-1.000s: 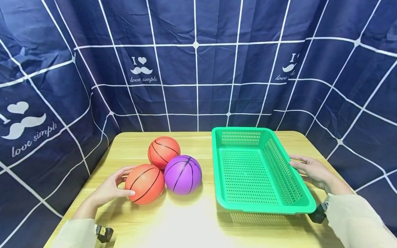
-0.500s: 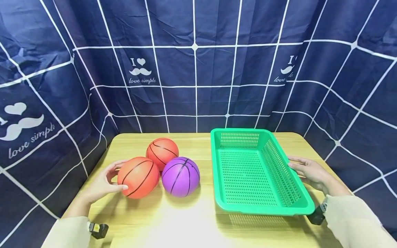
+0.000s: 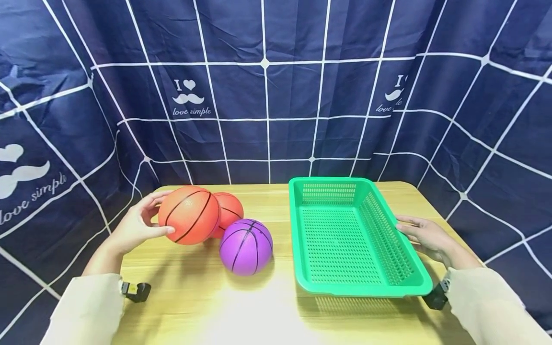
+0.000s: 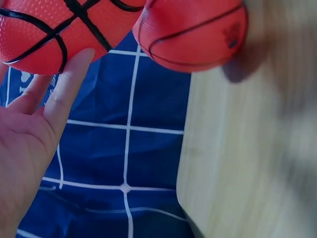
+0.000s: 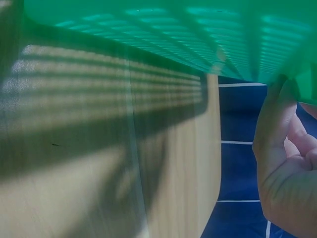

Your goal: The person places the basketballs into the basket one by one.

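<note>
My left hand (image 3: 140,223) holds an orange-red toy basketball (image 3: 188,215) with black lines, its thumb on the near side and fingers behind. This ball is raised above the table, as its shadow below shows, and partly covers a second red basketball (image 3: 230,211). In the left wrist view, fingers (image 4: 69,89) press against the held ball (image 4: 64,34). A purple basketball (image 3: 247,247) rests on the wood in front of the red one. At right, my right hand (image 3: 431,239) grips the side rim of a green plastic basket (image 3: 295,239); the thumb (image 5: 280,109) lies against its outer side in the right wrist view.
The light wooden table (image 3: 207,311) has rounded far corners. Dark blue curtain (image 3: 241,91) with white grid lines surrounds its back and sides. Bare tabletop lies between the purple ball and the basket. A black wrist device (image 3: 137,291) sits below the left sleeve.
The left hand has lifted the orange-red ball off the table, upward and slightly left, away from the purple ball. The right hand has stayed at the basket's rim.
</note>
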Available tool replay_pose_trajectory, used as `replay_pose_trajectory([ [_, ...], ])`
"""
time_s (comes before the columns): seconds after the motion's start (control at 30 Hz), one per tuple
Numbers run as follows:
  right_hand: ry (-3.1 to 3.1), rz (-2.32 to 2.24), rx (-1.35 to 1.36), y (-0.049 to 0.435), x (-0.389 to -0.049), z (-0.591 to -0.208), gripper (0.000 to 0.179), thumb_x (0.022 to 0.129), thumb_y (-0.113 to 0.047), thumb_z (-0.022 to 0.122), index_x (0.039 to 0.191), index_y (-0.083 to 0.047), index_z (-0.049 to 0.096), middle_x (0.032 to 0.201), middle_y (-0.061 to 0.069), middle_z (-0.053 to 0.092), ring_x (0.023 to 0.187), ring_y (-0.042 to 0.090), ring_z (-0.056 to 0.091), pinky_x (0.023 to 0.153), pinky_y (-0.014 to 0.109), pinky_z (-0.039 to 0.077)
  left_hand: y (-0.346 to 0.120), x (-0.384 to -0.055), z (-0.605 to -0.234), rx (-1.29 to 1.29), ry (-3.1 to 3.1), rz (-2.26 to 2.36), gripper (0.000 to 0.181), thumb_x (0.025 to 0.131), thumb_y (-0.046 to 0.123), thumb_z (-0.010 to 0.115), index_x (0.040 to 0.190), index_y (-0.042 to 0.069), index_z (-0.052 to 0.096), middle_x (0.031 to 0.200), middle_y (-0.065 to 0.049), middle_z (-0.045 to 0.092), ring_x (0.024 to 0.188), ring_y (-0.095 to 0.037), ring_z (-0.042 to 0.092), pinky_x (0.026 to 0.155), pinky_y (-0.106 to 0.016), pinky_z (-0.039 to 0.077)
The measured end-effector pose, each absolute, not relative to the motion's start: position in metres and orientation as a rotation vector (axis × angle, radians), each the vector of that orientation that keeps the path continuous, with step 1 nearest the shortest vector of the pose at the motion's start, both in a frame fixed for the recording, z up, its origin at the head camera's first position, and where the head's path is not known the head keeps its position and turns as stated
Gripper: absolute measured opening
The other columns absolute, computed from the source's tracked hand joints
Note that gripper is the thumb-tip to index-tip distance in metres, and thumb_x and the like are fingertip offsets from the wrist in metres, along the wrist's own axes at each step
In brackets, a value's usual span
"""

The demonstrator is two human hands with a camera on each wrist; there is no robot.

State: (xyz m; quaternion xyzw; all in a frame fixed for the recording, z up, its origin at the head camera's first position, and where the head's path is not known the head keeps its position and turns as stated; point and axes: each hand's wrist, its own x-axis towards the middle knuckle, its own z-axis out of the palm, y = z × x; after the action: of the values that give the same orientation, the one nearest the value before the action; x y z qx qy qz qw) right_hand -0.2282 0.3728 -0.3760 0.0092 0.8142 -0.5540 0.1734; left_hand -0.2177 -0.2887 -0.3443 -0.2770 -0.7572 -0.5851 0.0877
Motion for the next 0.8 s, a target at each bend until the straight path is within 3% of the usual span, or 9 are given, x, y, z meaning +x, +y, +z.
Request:
replay_pose_trajectory([
  [0.23,2.323,-1.565,0.020,0.374,-0.227,-0.376,0.076,0.099,-0.033,0.051,0.150,0.003,0.008,0.152,0.030,0.006,0.135,0.052,0.007,0.105,0.063,0.018,-0.265,-0.245,-0.322,-0.822,-2.257,-1.691,0.077,0.068,-0.020,0.073,0.136,0.003,0.045,0.113,0.004,0.060,0.100,-0.013,0.058,0.071,-0.026,0.055],
  [0.47,2.350,-1.584,0.038,0.371,-0.226,-0.377,0.073,0.099,-0.034,0.051,0.150,0.004,0.013,0.150,0.029,0.018,0.136,0.046,0.016,0.104,0.057,0.028,-0.234,-0.272,-0.302,-0.819,-2.281,-1.598,0.075,0.070,-0.012,0.077,0.136,0.005,0.046,0.110,0.004,0.061,0.094,-0.014,0.060,0.076,-0.024,0.053],
  [0.6,2.348,-1.585,0.035,0.369,-0.225,-0.375,0.073,0.099,-0.032,0.051,0.150,0.004,0.013,0.150,0.031,0.016,0.135,0.049,0.015,0.104,0.058,0.026,-0.215,-0.286,-0.294,-0.819,-2.296,-1.530,0.076,0.069,-0.006,0.080,0.136,0.007,0.047,0.112,-0.002,0.062,0.096,-0.013,0.059,0.086,-0.023,0.046],
  [0.8,2.364,-1.575,0.025,0.368,-0.224,-0.374,0.070,0.100,-0.032,0.050,0.149,0.005,0.016,0.148,0.031,0.022,0.134,0.048,0.020,0.103,0.056,0.030,-0.172,-0.285,-0.272,-0.850,-2.299,-1.572,0.072,0.069,-0.008,0.078,0.134,0.001,0.047,0.115,-0.019,0.060,0.100,-0.022,0.059,0.093,-0.034,0.044],
])
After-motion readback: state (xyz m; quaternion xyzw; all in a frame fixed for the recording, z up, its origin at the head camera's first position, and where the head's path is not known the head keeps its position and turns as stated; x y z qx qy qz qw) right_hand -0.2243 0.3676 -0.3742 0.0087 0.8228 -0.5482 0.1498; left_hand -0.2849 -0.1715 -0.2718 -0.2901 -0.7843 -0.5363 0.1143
